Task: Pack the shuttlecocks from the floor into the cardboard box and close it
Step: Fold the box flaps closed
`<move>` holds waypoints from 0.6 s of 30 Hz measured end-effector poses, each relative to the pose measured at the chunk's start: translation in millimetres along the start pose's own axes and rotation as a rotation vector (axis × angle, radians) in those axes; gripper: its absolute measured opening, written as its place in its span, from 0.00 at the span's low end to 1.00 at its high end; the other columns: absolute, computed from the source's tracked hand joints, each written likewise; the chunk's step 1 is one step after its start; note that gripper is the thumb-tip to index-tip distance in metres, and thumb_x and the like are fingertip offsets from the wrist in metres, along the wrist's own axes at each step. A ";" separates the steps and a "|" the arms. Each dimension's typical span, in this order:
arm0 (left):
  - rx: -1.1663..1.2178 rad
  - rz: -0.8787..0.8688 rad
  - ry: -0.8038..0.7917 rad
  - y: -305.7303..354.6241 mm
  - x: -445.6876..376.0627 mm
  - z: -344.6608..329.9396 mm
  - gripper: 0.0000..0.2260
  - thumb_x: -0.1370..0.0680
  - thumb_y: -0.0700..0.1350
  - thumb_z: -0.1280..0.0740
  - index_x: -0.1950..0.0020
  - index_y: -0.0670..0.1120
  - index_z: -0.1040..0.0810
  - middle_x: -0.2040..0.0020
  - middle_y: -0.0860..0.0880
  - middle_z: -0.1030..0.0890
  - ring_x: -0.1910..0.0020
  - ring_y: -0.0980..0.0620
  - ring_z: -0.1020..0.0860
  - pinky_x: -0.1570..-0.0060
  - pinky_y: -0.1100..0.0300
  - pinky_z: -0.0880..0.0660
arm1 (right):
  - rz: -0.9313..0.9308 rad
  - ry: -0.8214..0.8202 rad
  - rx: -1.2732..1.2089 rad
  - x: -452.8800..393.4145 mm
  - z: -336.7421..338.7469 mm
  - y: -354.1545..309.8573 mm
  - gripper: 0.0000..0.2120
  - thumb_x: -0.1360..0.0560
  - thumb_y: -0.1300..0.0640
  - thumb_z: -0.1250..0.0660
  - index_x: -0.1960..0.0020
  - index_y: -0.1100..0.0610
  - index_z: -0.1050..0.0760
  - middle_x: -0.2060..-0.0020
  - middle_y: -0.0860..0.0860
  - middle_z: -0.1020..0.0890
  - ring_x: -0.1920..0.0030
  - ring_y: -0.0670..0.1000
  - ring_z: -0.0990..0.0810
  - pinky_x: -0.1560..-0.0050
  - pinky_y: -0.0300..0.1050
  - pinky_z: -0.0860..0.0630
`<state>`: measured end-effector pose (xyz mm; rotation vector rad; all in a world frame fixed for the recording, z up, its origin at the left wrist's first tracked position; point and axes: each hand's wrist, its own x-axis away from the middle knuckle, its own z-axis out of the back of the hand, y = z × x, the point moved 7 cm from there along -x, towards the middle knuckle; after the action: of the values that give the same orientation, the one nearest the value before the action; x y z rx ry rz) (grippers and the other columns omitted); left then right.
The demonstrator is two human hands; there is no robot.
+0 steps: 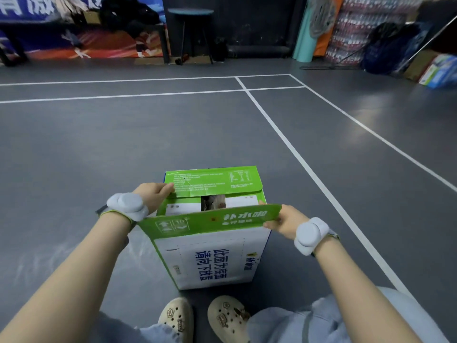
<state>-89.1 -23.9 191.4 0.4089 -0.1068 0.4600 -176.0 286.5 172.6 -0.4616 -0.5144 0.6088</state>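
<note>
Head view looks down at a person crouching on a grey court floor [123, 144]. Closest, at 6 o'clock, are two cream shoes [202, 318] and blue trouser knees.

Just past the shoes stands the box [212, 258], white with green flaps and blue writing. It sits upright on the floor, in the middle of the view.

The right hand [282, 220], at 3 o'clock from the box top, pinches the near flap [210, 220] by its right end. Its grip is shut on that flap, which leans up and out toward the person. The left hand [154, 194], at 9 o'clock, pinches the left corner of the far flap [212, 181]. That flap is folded over the top. Each wrist wears a pale grey band.

Between the two flaps a small dark gap shows. Something brownish and pale sits inside; I think these are the shuttlecocks [213, 203], but it is too small to be sure.

No shuttlecocks lie on the floor that I can see, so the packing looks done. Closing is part way: the far flap is down, the near flap is not yet folded over and tucked.

Far off, at 12 o'clock, are white court lines [284, 134], a stool [191, 13] and stacked things by the wall.
</note>
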 end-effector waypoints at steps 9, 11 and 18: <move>0.599 0.039 0.042 -15.4 10.4 6.7 0.33 0.18 0.58 0.60 0.46 0.43 0.18 0.43 0.44 0.19 0.44 0.44 0.23 0.34 0.50 0.34 | -0.075 0.083 -0.178 -16.4 6.0 0.5 0.31 0.27 0.65 0.32 0.28 0.53 0.40 0.42 0.50 0.21 0.44 0.50 0.23 0.44 0.37 0.30; 0.641 0.040 0.061 -16.4 11.1 6.2 0.33 0.18 0.57 0.60 0.48 0.42 0.18 0.46 0.44 0.18 0.47 0.45 0.22 0.39 0.52 0.31 | -0.109 0.143 -0.147 -19.4 9.4 3.9 0.33 0.26 0.64 0.33 0.26 0.55 0.44 0.41 0.54 0.22 0.44 0.53 0.23 0.47 0.39 0.29; 0.390 0.005 0.074 -10.5 6.8 1.3 0.24 0.19 0.58 0.52 0.44 0.48 0.20 0.49 0.50 0.21 0.46 0.47 0.24 0.47 0.58 0.32 | -0.148 0.255 -0.066 -23.0 10.7 -6.0 0.37 0.25 0.64 0.36 0.23 0.52 0.53 0.33 0.56 0.29 0.38 0.59 0.25 0.41 0.49 0.28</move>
<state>-78.2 -30.3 190.2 0.7738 0.0555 0.5016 -195.8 270.1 177.0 -0.5498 -0.3224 0.3844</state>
